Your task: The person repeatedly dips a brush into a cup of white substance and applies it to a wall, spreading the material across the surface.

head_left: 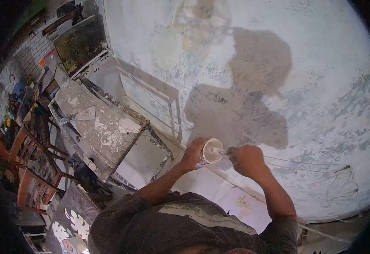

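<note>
My left hand (193, 154) is wrapped round the side of a white tub (212, 157), its round mouth tipped toward me. Inside the tub there is whitish material. My right hand (247, 160) is closed on the handle end of a small white-smeared tool (219, 151), which reaches over the rim into the tub. The tool's tip is partly hidden there, and I cannot tell its exact kind. Both hands are held in front of my chest, before the patchy wall (320, 106), where my shadow falls.
A paint-spattered wooden bench (109, 131) stands at the left with a flat scraper (85, 114) lying on it. Wooden chairs (26, 148) and a fish tank (81, 44) are farther left. Thin cords (307, 165) hang along the wall. Crumbs (244, 202) lie on the tiled floor.
</note>
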Demonstrator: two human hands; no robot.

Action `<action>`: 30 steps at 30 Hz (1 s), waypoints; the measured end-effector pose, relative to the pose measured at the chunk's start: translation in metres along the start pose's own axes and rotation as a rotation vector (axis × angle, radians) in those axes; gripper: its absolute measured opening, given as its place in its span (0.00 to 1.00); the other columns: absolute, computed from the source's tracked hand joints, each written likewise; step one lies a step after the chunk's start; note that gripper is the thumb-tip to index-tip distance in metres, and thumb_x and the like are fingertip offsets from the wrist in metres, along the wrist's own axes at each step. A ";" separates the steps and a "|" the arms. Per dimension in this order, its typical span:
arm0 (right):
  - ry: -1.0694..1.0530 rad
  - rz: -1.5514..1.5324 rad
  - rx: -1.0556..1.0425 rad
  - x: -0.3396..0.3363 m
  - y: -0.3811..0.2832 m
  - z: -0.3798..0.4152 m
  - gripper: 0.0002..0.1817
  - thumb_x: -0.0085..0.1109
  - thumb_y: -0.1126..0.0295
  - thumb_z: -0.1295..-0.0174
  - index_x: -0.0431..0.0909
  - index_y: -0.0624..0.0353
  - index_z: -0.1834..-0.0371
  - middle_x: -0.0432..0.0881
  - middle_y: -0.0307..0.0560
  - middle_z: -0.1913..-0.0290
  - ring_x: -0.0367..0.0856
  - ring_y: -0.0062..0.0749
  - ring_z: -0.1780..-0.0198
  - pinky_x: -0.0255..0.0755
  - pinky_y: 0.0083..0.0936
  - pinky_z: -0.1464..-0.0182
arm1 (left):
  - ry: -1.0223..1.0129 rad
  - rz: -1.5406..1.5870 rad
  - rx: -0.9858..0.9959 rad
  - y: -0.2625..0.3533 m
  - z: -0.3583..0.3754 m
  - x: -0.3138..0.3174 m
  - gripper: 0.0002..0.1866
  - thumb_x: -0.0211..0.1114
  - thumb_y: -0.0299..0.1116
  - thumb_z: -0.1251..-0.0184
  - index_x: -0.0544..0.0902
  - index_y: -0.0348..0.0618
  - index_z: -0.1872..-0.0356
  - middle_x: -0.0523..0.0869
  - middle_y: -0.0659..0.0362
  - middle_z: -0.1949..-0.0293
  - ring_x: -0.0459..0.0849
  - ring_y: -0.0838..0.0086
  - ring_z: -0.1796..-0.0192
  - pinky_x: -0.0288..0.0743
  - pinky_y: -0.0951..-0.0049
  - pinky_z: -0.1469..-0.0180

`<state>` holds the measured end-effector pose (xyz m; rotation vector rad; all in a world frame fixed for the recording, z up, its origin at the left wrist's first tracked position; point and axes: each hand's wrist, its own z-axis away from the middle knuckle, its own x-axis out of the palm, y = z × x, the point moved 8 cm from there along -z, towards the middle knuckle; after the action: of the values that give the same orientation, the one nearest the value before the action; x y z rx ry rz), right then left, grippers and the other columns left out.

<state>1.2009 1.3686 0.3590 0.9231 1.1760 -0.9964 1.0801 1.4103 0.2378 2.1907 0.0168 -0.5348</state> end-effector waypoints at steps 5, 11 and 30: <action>0.012 0.089 -0.071 0.012 -0.029 -0.025 0.08 0.60 0.64 0.47 0.82 0.51 0.65 0.81 0.51 0.75 0.82 0.50 0.69 0.75 0.41 0.67 | 0.030 -0.006 0.085 0.006 0.005 -0.008 0.36 0.75 0.42 0.57 0.72 0.41 0.44 0.77 0.48 0.47 0.75 0.52 0.44 0.66 0.56 0.41; -0.019 -0.105 -0.023 -0.009 -0.022 -0.022 0.08 0.59 0.66 0.48 0.82 0.53 0.67 0.83 0.53 0.70 0.83 0.49 0.67 0.77 0.43 0.62 | 0.080 -0.012 -0.026 -0.011 0.013 -0.018 0.37 0.75 0.41 0.57 0.71 0.40 0.44 0.77 0.48 0.48 0.74 0.51 0.44 0.66 0.56 0.40; 0.141 -1.334 0.290 0.035 0.095 0.049 0.13 0.60 0.64 0.39 0.79 0.65 0.71 0.79 0.44 0.82 0.76 0.25 0.85 0.66 0.20 0.84 | 0.077 0.209 -0.117 0.010 -0.002 0.013 0.47 0.81 0.37 0.62 0.64 0.40 0.38 0.74 0.50 0.43 0.73 0.62 0.40 0.67 0.63 0.37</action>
<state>1.3096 1.3463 0.3370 0.3117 1.8214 -2.2167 1.0947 1.4032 0.2417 2.0673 -0.1347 -0.3242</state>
